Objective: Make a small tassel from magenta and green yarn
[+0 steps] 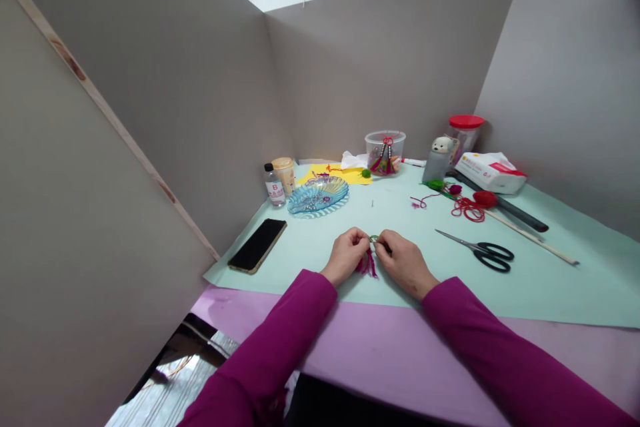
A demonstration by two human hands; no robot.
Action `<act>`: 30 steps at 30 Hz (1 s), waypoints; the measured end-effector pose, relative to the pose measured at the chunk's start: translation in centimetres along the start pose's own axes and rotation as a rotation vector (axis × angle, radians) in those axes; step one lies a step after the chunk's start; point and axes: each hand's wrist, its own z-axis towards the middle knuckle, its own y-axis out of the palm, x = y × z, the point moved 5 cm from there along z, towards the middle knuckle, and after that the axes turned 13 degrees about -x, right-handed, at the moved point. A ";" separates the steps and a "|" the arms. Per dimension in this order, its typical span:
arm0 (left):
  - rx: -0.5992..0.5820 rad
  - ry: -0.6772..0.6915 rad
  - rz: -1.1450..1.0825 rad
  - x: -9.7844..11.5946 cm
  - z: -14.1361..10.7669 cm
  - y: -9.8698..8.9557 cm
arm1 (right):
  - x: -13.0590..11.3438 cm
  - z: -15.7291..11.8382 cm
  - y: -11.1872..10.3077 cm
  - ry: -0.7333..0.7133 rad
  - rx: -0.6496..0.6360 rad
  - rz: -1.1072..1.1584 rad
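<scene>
Close together over the table's front part, both my hands pinch a small piece of yarn work. My left hand (347, 255) is closed on a magenta yarn tassel (367, 263), whose loose strands hang down between the hands. Closed at the tassel's top, my right hand (404, 263) grips the green yarn (373, 239) that shows between the fingertips. The fingers hide part of the tassel and the yarn. Black-handled scissors (483, 251) lie to the right of my right hand. A phone (257, 245) rests to the left.
Behind my hands are a blue shell-shaped dish (319, 197) with beads, a small bottle (275, 185), a cup (285, 175) and a clear tub (385, 150) with tassels hung on it. At right lie red yarn (470, 209), a stick (533, 237), a long dark tool (523, 213) and a tissue pack (491, 172).
</scene>
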 end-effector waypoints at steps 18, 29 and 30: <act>0.000 0.017 0.070 0.5 -0.3 0.1 | 0.3 0.1 0.5 0.021 -0.039 -0.092; 0.003 0.039 0.085 0.1 0.0 0.1 | 0.3 0.1 0.5 0.012 -0.039 -0.106; 0.001 0.038 0.081 0.1 0.0 0.1 | 0.3 0.1 0.5 0.014 -0.031 -0.113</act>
